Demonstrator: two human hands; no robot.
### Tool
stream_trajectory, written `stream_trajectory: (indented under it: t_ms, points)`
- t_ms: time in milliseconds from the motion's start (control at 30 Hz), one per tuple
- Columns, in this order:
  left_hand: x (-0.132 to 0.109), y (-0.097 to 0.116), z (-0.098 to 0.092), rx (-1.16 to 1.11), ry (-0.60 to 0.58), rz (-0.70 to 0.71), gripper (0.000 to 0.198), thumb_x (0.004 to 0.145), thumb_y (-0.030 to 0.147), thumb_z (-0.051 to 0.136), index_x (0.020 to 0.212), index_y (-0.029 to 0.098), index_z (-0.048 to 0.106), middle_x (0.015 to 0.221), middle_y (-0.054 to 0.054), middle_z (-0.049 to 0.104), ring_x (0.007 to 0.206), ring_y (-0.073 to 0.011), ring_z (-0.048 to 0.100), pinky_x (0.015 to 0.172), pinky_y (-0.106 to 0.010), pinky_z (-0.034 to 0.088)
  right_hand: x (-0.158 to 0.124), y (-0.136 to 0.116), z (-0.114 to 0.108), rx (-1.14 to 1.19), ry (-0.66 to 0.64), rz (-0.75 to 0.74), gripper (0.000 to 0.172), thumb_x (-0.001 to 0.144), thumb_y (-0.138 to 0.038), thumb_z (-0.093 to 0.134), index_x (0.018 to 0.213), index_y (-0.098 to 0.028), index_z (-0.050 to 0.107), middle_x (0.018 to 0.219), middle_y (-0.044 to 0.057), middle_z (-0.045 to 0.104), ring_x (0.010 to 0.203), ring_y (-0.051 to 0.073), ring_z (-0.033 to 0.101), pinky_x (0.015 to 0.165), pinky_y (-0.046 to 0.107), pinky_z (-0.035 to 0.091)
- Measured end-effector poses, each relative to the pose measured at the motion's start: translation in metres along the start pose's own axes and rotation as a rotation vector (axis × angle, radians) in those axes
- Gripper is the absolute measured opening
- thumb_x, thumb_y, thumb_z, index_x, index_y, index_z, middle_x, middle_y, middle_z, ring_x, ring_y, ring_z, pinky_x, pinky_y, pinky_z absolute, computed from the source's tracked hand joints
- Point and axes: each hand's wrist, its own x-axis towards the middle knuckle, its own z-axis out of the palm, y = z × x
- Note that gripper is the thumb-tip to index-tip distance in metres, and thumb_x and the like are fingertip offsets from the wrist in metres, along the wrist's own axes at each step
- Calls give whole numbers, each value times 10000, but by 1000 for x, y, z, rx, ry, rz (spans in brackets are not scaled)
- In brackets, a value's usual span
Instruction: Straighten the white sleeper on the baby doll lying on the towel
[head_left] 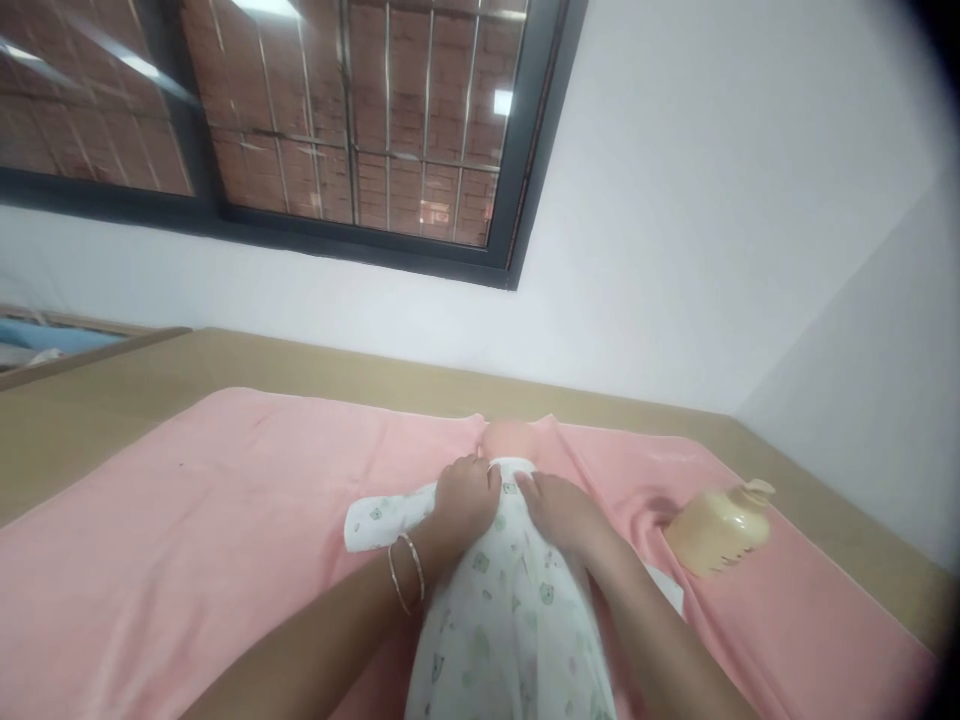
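A white baby garment [499, 610] with a small green animal print lies lengthwise before me, its collar at the far end. Beyond the collar shows a rounded, pinkish form [510, 438], like a doll's head; most of it is hidden. My left hand [466, 497], with two thin bangles on the wrist, is closed on the garment at the left of the collar. One sleeve [382, 518] stretches out past that hand. On the collar's right side, my right hand [559, 508] grips the fabric, thumb toward the middle. Its forearm covers most of the other sleeve [666, 588].
A pink cloth [247, 500] is spread under the garment on a wooden surface [360, 372]. To the right lies a pale yellow, bottle-like container [720, 530]. White wall and a dark-framed, barred window [360, 235] rise behind. Bluish fabric [56, 335] shows at far left.
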Motion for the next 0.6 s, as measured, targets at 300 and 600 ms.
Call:
stream_trajectory:
  t_ms: [300,600]
  points:
    - [-9,-1,3,11,78,205,341,923,224,301,773,155,599,823,-68,635,807,-193,554,754,-337,397,6,5,1,36,-86,41,731,909,-629,132,1078,-150,657,1078,167,648,981,272,595,790,347,399]
    - [-13,0,5,-18,-62,44,434,933,332,278,727,134,605,738,-79,618,674,-180,557,608,-322,415,-3,8,2,-68,-145,43,673,883,-640,185,1083,-207,659,1032,176,656,869,298,619,703,387,429]
